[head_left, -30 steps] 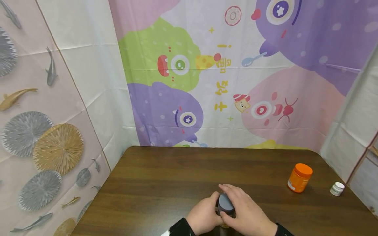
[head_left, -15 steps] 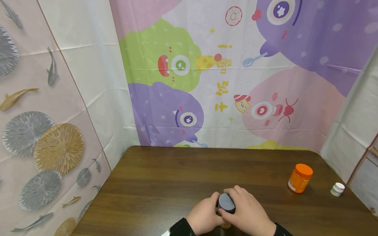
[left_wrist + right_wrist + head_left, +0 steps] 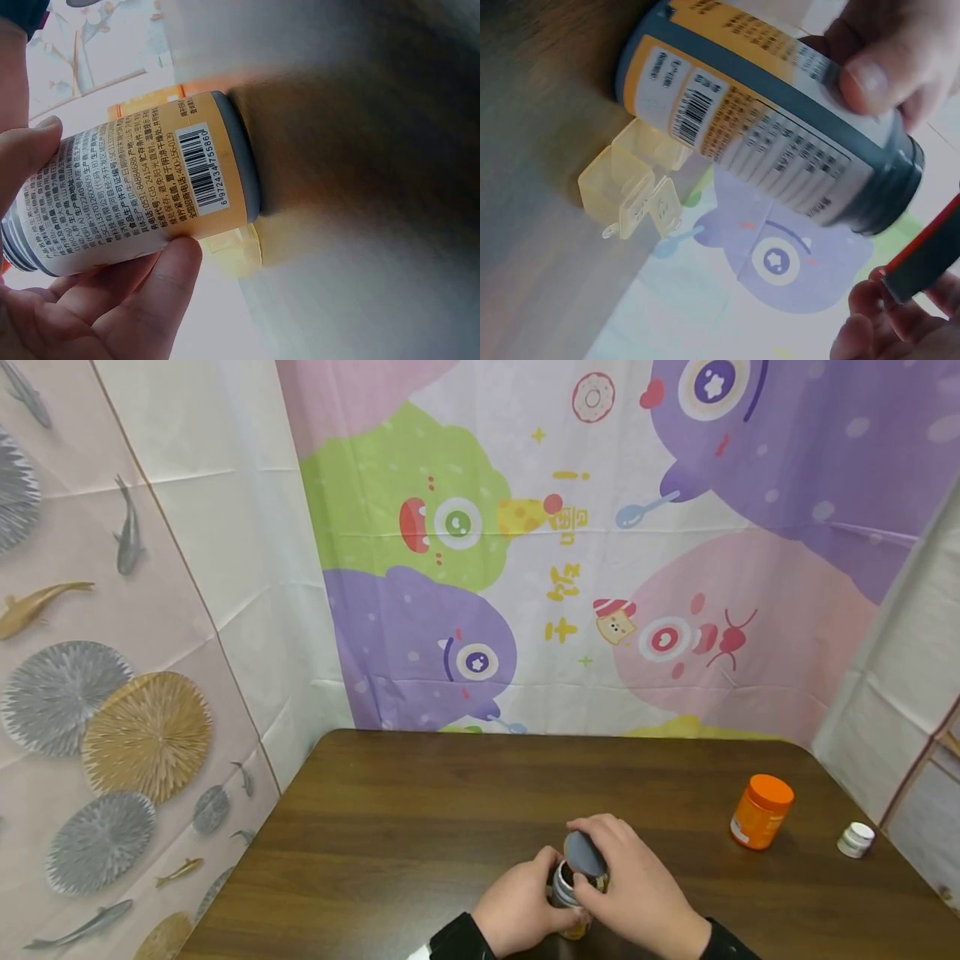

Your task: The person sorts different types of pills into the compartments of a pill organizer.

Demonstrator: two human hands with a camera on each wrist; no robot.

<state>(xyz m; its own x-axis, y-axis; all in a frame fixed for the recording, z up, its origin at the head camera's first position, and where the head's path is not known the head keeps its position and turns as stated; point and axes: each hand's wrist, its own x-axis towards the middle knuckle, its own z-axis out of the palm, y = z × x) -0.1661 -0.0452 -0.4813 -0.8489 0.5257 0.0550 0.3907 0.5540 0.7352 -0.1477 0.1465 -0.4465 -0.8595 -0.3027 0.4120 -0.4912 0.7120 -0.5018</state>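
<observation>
My left hand (image 3: 517, 902) grips a supplement bottle (image 3: 142, 187) with a dark base, an orange and white label and a barcode. Thumb and fingers wrap its sides in the left wrist view. Its mouth is uncovered in the head view. Just above and to the right of that mouth, my right hand (image 3: 637, 893) pinches the round grey cap (image 3: 584, 853), tilted and apart from the bottle. A red inner edge shows on the cap in the right wrist view. Near the bottle's base stands a translucent yellow pill box (image 3: 619, 184) with lids raised, mostly hidden in the head view.
An orange jar (image 3: 762, 812) stands at the right of the brown table (image 3: 420, 802). Farther right, close to the table's edge, is a small white bottle (image 3: 856, 841). A printed cloth (image 3: 570, 693) hangs behind the far edge.
The cap sat on the bottle in the earlier frames under my right fingers. It has come off, lifted and tilted up and to the right by the right hand. My left hand stays in place.
</observation>
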